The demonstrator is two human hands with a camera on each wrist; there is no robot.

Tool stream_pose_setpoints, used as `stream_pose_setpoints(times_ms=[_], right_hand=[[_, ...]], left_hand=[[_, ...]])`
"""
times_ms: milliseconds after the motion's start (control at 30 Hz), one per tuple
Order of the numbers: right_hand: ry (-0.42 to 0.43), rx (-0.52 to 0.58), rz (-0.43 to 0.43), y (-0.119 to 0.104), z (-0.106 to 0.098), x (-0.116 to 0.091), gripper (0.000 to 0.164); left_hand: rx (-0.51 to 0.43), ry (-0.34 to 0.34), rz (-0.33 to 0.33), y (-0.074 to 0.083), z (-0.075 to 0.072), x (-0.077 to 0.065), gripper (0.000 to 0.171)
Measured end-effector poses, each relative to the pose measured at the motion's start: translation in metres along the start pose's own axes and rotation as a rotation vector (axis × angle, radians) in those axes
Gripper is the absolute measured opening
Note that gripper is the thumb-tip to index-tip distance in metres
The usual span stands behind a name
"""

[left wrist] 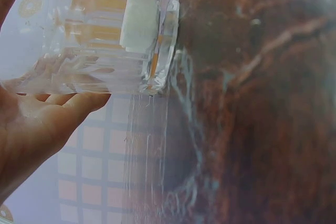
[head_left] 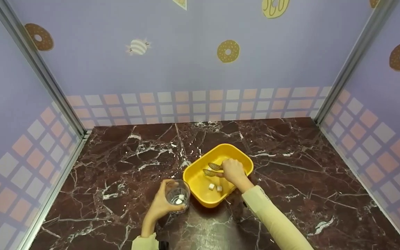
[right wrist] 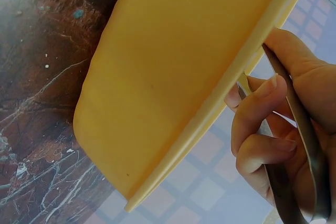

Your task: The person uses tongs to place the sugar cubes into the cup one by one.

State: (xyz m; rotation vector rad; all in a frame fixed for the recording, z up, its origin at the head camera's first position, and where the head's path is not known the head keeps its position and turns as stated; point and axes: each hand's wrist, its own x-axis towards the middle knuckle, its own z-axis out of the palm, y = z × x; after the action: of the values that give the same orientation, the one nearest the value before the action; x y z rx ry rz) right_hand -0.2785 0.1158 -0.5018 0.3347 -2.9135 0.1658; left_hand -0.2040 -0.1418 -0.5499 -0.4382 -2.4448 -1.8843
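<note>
A clear glass (head_left: pixel 178 190) with white cubes (head_left: pixel 179 199) at its bottom stands on the table just left of a yellow tub (head_left: pixel 196 194). My left hand (head_left: pixel 161 200) grips the glass around its side; the left wrist view shows the ribbed glass (left wrist: pixel 79 35) and a white cube (left wrist: pixel 140 22) in it. Over the tub, my right hand (head_left: pixel 233 171) holds metal tongs (head_left: pixel 210 172), their perforated ends inside the tub and apart. In the right wrist view the fingers curl round the tongs' arms (right wrist: pixel 299 124). Two white cubes (head_left: pixel 211 186) lie on the tub's floor.
The dark red marbled table (head_left: pixel 134 166) extends around the tub. A lilac back wall (head_left: pixel 186 69) and side walls with metal corner posts (head_left: pixel 47 80) enclose it. In the right wrist view the tub's outer wall (right wrist: pixel 157 77) blocks much of its inside.
</note>
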Motion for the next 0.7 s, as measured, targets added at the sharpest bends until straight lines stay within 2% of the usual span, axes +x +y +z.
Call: stream_pose_setpoints(times_ms=[233, 700], right_hand=[[0.009, -0.024, -0.002, 0.0005, 0.0023, 0.0003, 0.042], [-0.035, -0.007, 0.039, 0.0012, 0.0025, 0.0014, 0.044]], left_hand=[[0.0, -0.007, 0.0, -0.0005, 0.0001, 0.0009, 0.083], [-0.005, -0.009, -0.003, -0.0014, 0.0007, -0.0001, 0.083]])
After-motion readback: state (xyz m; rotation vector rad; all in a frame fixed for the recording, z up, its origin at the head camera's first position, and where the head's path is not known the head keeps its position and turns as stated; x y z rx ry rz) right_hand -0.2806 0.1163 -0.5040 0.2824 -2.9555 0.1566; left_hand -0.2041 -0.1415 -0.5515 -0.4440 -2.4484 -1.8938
